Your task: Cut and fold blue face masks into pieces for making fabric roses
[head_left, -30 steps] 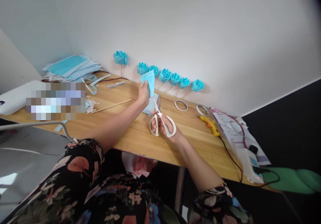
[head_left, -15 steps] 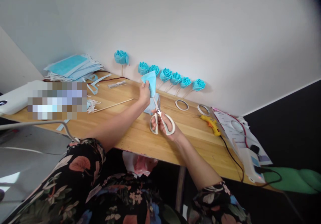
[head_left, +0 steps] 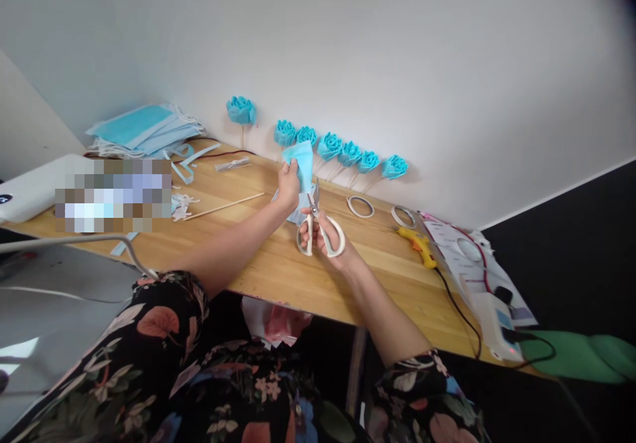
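My left hand (head_left: 289,183) pinches a folded piece of blue face-mask fabric (head_left: 304,162) and holds it up above the table. In my right hand (head_left: 322,234) are white-handled scissors (head_left: 334,239), fingers through the loops. Their blades are parted and point up at the lower edge of the fabric. Below the hands, a pale blue piece of fabric (head_left: 297,214) lies on the wood, partly hidden. Several blue fabric roses (head_left: 330,145) on thin sticks lean in a row against the wall behind.
A stack of face masks (head_left: 136,128) lies at the back left near cut blue strips (head_left: 186,165). A wooden stick (head_left: 226,206) lies left of my hands. To the right are two tape rolls (head_left: 360,207), a yellow glue gun (head_left: 419,247) with its cord, papers and a power strip (head_left: 499,334).
The scissor blades have opened wider, and the scissors have moved slightly up. My left hand and its fabric have shifted a little to the right.
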The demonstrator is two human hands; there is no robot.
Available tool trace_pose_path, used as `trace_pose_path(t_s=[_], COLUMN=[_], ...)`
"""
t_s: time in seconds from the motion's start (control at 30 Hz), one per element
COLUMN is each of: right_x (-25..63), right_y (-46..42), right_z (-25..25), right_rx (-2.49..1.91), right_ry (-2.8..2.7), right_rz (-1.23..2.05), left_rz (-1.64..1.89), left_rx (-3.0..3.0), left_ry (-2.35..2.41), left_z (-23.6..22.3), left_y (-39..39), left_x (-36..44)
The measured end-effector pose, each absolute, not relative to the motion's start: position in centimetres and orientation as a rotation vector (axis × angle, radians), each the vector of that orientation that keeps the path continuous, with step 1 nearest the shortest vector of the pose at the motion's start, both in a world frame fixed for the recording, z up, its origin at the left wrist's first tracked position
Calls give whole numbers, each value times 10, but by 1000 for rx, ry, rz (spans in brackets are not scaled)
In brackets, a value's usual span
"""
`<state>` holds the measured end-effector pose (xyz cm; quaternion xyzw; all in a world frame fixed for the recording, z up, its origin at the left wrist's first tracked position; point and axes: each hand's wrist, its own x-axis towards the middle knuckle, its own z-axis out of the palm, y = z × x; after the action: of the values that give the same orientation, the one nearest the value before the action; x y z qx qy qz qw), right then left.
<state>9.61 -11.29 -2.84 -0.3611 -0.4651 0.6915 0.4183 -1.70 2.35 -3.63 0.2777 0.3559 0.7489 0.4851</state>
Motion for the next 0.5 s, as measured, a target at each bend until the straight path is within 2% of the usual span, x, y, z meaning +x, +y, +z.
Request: trace_pose_path(t_s=[0.5], right_x=[88], right_y=[-102], right_z=[-26], right_rx=[-887], right_ry=[-1071], right_rz=[1670], left_rz=[1748], left_rx=[779], left_ry=[927], left_z=[-36], left_y=[8], left_x=[-11])
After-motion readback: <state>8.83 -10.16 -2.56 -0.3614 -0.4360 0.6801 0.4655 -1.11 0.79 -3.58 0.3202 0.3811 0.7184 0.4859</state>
